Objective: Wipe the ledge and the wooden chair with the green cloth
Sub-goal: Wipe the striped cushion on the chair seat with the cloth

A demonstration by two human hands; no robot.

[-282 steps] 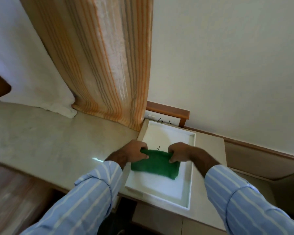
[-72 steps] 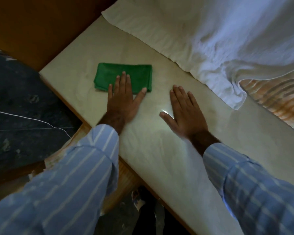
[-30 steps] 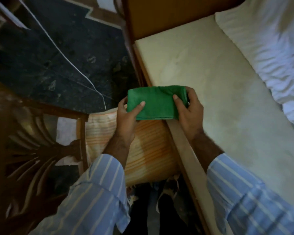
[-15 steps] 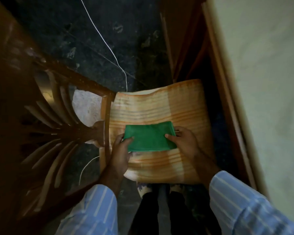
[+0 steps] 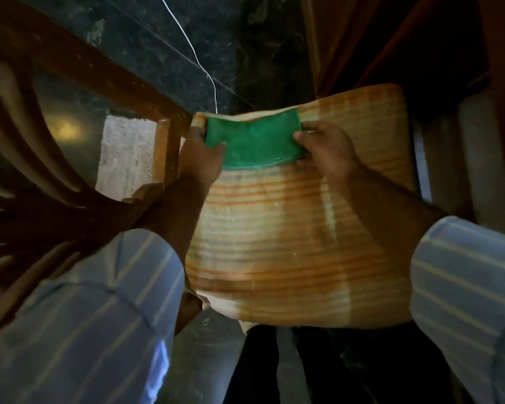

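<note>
Head view looked straight down on the wooden chair [image 5: 169, 147], whose seat carried a striped orange cushion [image 5: 298, 243]. The green cloth [image 5: 254, 141], folded into a flat rectangle, lay at the far edge of that cushion, toward its far-left corner. The left hand [image 5: 201, 158] pinched the cloth's left end between thumb and fingers, and the right hand [image 5: 327, 150] gripped its right end the same way, so both hands were closed on the cloth and held it stretched between them.

Several things could have gone wrong from that position. The cloth sat on the fabric cushion, not on bare wood, so a stroke made there would likely have cleaned only the cover and left the frame and the carved back [image 5: 27, 176] untouched. Since the cloth sat right at the far edge, a push away from the body could have carried it over the rim and down to the dark floor [image 5: 146, 45]. The cushion looked loose and bowed; dragging hard across it might have shifted or bunched it. A thin white cord [image 5: 199, 62] ran across the floor just beyond the seat and could have snagged a dropped cloth.
</note>
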